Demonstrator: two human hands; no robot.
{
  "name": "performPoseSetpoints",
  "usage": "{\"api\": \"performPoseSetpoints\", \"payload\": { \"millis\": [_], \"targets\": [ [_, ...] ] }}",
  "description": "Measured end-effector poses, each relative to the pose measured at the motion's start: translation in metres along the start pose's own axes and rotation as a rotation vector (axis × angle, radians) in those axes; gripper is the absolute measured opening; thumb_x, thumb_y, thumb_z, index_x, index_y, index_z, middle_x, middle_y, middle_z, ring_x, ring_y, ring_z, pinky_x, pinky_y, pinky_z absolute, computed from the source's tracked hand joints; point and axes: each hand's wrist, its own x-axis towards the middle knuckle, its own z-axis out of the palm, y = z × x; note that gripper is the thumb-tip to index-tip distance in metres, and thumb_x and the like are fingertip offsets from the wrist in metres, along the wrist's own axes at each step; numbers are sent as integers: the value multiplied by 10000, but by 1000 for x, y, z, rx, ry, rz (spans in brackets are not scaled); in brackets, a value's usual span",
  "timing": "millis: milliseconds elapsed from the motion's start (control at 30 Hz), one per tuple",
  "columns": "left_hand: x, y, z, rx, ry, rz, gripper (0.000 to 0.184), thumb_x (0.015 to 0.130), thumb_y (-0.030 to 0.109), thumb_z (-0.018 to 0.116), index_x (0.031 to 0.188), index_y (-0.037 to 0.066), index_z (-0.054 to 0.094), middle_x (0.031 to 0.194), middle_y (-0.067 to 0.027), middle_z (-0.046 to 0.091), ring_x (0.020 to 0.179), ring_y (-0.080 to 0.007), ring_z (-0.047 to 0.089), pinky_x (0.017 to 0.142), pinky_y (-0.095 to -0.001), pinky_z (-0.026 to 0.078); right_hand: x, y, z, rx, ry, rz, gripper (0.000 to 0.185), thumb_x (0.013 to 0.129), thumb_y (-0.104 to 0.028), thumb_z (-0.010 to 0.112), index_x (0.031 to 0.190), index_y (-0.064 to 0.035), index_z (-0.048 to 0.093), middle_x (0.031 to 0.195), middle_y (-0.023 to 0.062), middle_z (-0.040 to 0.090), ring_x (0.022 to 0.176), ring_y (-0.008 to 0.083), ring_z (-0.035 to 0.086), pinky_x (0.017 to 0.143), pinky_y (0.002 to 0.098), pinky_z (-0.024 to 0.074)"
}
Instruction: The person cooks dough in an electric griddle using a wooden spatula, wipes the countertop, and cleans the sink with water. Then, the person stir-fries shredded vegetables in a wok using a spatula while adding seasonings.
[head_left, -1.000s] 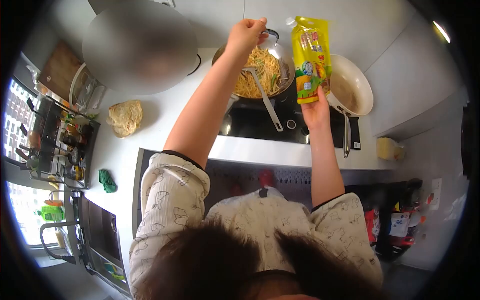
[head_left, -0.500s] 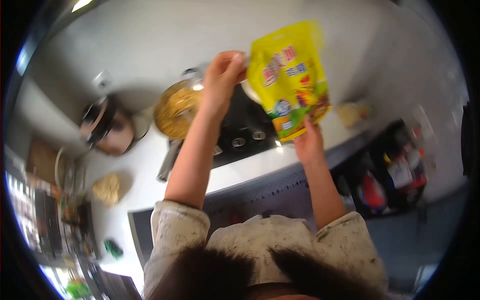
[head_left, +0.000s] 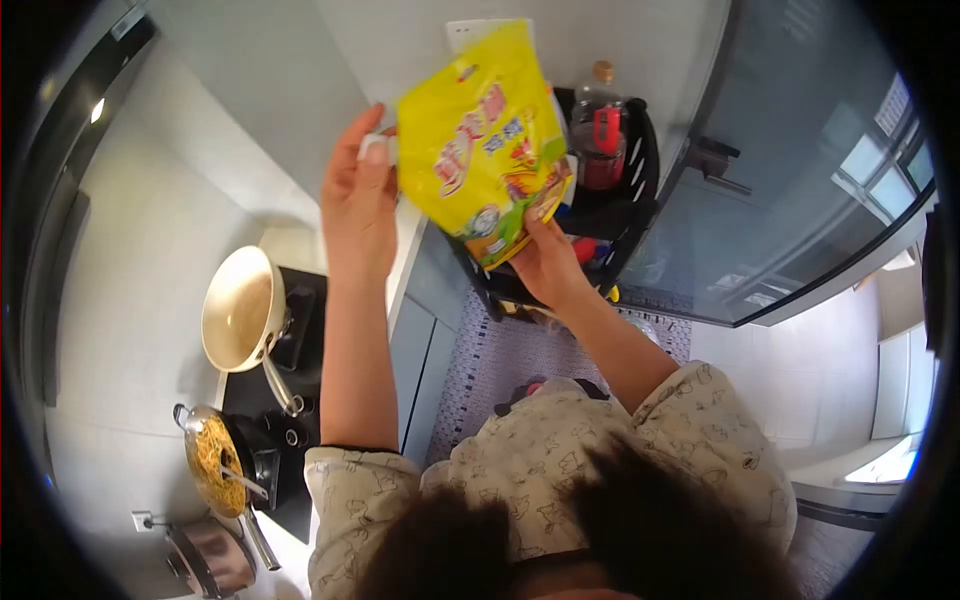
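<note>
A bright yellow seasoning pouch with red and blue lettering is held up in front of me, tilted. My right hand grips its lower edge, thumb on the printed front. Beside the pouch's left edge is my left hand, fingers curled. A small white object shows at its thumb and fingertips; its kind is unclear. Whether the left fingertips touch the pouch cannot be made out.
A black rack holding a dark bottle stands behind the pouch. On the left, a cream pan and a pan of noodles sit on the black stove. A rice cooker is lower left. A glass door is at right.
My view has turned right, from the stove and counter towards the rack and door. The pouch has swung round with me, still in my right hand, and the left hand stays beside it.
</note>
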Motion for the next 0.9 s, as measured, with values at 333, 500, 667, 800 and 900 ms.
{"api": "performPoseSetpoints", "payload": {
  "millis": [333,500,667,800,900],
  "targets": [
    [66,-170,132,515,13,83,209,784,135,719,947,37,630,844,-90,657,759,-140,641,684,-272,501,-19,-60,-95,-182,341,162,526,998,-354,435,1378,-8,326,1140,174,581,1049,256,593,930,340,480],
    [30,-229,140,531,-135,-17,217,804,120,699,989,32,627,886,-100,676,790,-170,658,707,-290,511,-21,-88,-96,-706,213,21,356,992,-238,462,1250,7,478,1068,137,616,990,202,611,866,318,504],
    [15,-255,134,297,-282,-155,374,834,74,664,1201,53,597,1019,-72,687,820,-113,621,755,-249,490,-15,-161,-48,-1335,164,-272,277,912,-149,573,1174,-56,572,1066,74,629,973,186,604,830,319,504],
    [5,-240,133,254,-312,-148,477,833,59,669,1288,51,524,1039,-75,682,788,-95,598,740,-237,485,25,-200,-52,-2259,-33,-797,318,816,-158,652,1131,-132,621,1076,74,636,1068,237,568,987,411,390],
    [-2,-232,137,188,-229,-164,384,844,56,661,1206,13,542,1053,-86,674,900,-110,613,794,-241,489,41,-204,-65,-2323,-119,-412,293,795,-203,659,1084,-163,648,1041,60,646,1086,262,543,1071,469,257]
  ]
}}
